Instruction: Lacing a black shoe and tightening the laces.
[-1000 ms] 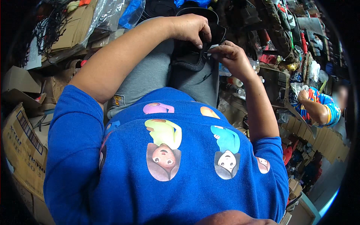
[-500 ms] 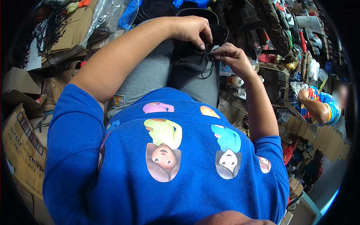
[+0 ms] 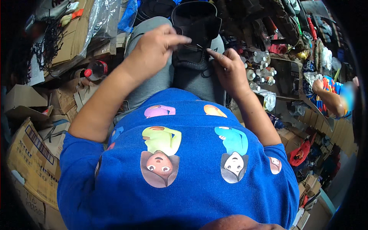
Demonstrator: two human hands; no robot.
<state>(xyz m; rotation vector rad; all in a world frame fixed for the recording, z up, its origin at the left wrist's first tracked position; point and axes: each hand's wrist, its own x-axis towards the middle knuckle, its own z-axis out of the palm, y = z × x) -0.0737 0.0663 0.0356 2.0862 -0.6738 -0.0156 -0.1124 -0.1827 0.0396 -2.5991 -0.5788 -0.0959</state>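
A black shoe (image 3: 190,62) rests across my grey-trousered lap, its rounded end with a stitched edge facing me and its open collar farther away. My left hand (image 3: 151,48) is raised just left of the shoe, slightly blurred. Its fingers are drawn together with the index finger pointing at the shoe; what they hold, if anything, is too fine to make out. Against the shoe's right side, my right hand (image 3: 231,69) has its thumb and index finger pinched. A thin dark cord (image 3: 206,73) loops down beside the shoe near that hand. A small bright sliver shows on the shoe between both hands.
Cardboard boxes (image 3: 32,153) crowd the left side, with a red-capped bottle (image 3: 96,71) beside my left forearm. Several small white-capped bottles (image 3: 264,71) stand right of my right hand. Another person in a colourful shirt (image 3: 331,96) is at the far right.
My left hand has moved left and toward me, away from the shoe. My right hand has shifted slightly nearer me. The view has shifted, uncovering the red-capped bottle.
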